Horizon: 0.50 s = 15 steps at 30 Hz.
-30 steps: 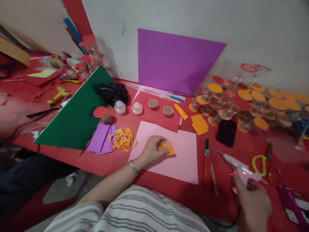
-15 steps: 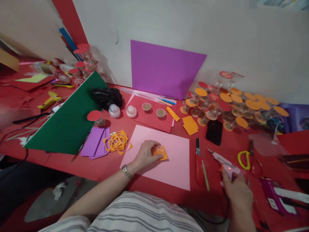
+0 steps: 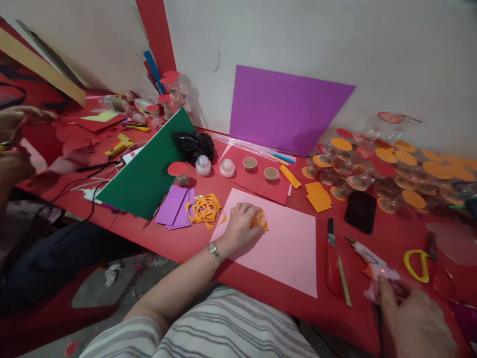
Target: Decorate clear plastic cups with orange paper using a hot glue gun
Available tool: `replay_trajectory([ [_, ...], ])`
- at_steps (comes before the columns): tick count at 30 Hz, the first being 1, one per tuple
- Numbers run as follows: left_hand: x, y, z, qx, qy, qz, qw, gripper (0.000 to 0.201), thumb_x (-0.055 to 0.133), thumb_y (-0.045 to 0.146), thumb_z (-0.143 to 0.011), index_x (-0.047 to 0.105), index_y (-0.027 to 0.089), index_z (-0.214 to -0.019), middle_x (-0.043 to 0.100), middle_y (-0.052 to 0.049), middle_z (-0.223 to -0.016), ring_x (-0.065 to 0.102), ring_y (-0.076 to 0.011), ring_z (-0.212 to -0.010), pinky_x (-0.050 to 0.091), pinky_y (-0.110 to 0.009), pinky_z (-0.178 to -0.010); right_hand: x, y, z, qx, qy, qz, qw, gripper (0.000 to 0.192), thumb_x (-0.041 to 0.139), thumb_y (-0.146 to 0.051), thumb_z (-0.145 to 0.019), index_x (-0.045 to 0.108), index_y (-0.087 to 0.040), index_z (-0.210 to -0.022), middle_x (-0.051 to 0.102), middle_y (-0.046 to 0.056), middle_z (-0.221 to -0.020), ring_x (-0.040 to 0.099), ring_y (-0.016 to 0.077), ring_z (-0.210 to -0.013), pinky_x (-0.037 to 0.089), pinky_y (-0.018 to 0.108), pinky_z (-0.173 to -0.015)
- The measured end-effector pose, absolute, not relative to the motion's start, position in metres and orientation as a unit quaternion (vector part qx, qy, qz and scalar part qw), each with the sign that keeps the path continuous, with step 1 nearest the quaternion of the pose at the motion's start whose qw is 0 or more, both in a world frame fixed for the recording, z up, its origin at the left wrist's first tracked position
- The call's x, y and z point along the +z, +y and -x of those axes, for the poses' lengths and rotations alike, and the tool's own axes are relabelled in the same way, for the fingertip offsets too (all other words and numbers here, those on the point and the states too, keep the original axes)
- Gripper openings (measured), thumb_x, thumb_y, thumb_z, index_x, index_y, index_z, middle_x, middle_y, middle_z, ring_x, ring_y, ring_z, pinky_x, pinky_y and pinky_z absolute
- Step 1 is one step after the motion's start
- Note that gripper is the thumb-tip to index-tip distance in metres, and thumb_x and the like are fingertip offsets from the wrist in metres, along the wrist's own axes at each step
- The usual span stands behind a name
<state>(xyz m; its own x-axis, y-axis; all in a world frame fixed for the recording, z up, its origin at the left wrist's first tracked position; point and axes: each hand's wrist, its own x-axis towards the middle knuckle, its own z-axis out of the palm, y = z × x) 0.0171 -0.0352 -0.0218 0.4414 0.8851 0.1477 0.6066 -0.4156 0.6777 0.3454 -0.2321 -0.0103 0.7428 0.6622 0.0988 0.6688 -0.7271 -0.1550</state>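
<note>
Pressing down, left hand (image 3: 240, 226) has its fingers curled over a small orange cup (image 3: 258, 219) sitting on an orange paper square on the pink sheet (image 3: 286, 248); right hand (image 3: 410, 318) is wrapped around the glue gun (image 3: 374, 266) at the table's near edge.

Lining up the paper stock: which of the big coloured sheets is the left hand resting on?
The pink sheet, flat on the red table. The left hand presses an orange piece onto it. The purple sheet leans on the wall; the green sheet lies farther left.

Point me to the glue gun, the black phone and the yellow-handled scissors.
glue gun (image 3: 372, 262), head view, white barrel.
black phone (image 3: 359, 212), head view, middle of its face.
yellow-handled scissors (image 3: 414, 258), head view, yellow handle loop.
</note>
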Motion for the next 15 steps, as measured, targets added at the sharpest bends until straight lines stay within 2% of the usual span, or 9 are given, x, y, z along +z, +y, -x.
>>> replay_trajectory([
  [2, -0.022, -0.034, -0.016, 0.219, 0.476, -0.810, 0.264, 0.035, 0.076, 0.027, -0.082, 0.066, 0.021, -0.115, 0.066, -0.009, -0.115, 0.055, -0.0286, -0.113, 0.044, -0.043, -0.097, -0.008, -0.232, -0.337, -0.044, -0.366, 0.922, 0.116, 0.062, 0.036, -0.072, -0.084, 0.065, -0.018, -0.097, 0.064, 0.016, -0.082, 0.062, 0.0340, -0.076, 0.041, 0.040, -0.057],
  [5, -0.022, -0.032, -0.016, 0.186, 0.484, -0.818, 0.251, 0.034, 0.075, 0.030, -0.084, 0.066, 0.021, -0.115, 0.066, -0.010, -0.116, 0.055, -0.0291, -0.112, 0.043, -0.043, -0.096, -0.004, -0.224, -0.316, -0.033, -0.403, 0.891, 0.207, 0.052, 0.040, -0.066, -0.081, 0.063, -0.020, -0.090, 0.064, 0.012, -0.077, 0.063, 0.0311, -0.076, 0.045, 0.041, -0.064],
  [7, -0.022, -0.032, -0.017, 0.179, 0.484, -0.821, 0.244, 0.035, 0.076, 0.030, -0.084, 0.066, 0.022, -0.116, 0.067, -0.010, -0.116, 0.055, -0.0297, -0.113, 0.043, -0.044, -0.096, -0.003, -0.217, -0.300, -0.031, -0.419, 0.870, 0.257, 0.050, 0.043, -0.065, -0.081, 0.064, -0.020, -0.092, 0.066, 0.011, -0.079, 0.063, 0.0288, -0.075, 0.047, 0.041, -0.067],
  [10, -0.022, -0.033, -0.017, 0.180, 0.483, -0.823, 0.238, 0.038, 0.078, 0.030, -0.083, 0.065, 0.021, -0.118, 0.067, -0.010, -0.117, 0.057, -0.0304, -0.114, 0.043, -0.045, -0.095, -0.003, -0.205, -0.277, -0.029, -0.436, 0.848, 0.301, 0.054, 0.047, -0.070, -0.082, 0.067, -0.020, -0.093, 0.068, 0.009, -0.082, 0.061, 0.0244, -0.069, 0.046, 0.038, -0.064],
  [15, -0.021, -0.040, -0.014, 0.213, 0.476, -0.815, 0.251, 0.069, 0.088, 0.039, -0.074, 0.057, 0.019, -0.132, 0.064, -0.014, -0.125, 0.056, -0.0339, -0.117, 0.045, -0.049, -0.097, 0.003, -0.172, -0.248, -0.057, -0.493, 0.773, 0.395, 0.064, 0.046, -0.074, -0.089, 0.071, -0.016, -0.092, 0.070, 0.011, -0.085, 0.062, 0.0214, -0.069, 0.048, 0.035, -0.068],
])
